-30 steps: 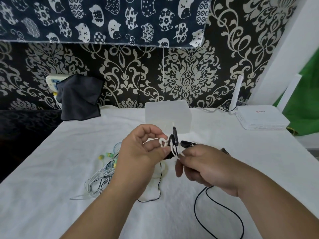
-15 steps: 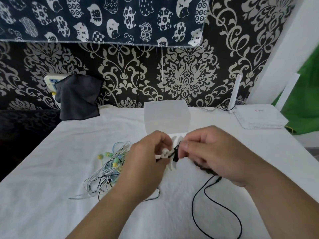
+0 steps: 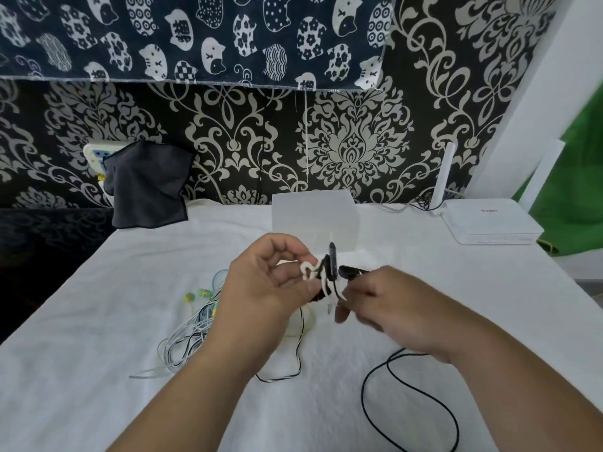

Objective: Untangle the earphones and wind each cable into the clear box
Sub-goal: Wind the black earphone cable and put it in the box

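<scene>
My left hand (image 3: pixel 270 288) pinches a small knot of white and black earphone cable (image 3: pixel 321 272) above the table's middle. To its right, my right hand (image 3: pixel 391 308) grips the black cable, with a black earpiece (image 3: pixel 349 271) sticking out above its fingers. A black cable loop (image 3: pixel 408 396) trails from the right hand down across the cloth. The clear box (image 3: pixel 313 213) stands just behind the knot, near the wall. A loose pile of white, blue and green earphones (image 3: pixel 195 324) lies left of my left wrist.
A white cloth (image 3: pixel 98 370) covers the table. A dark grey cloth (image 3: pixel 148 184) hangs over a socket at the back left. A white router (image 3: pixel 489 221) with an upright antenna sits at the back right. The patterned wall is close behind.
My right hand has pulled away from the knot, down and to the right, after being pressed against my left fingers half a second ago. The left hand holds its place.
</scene>
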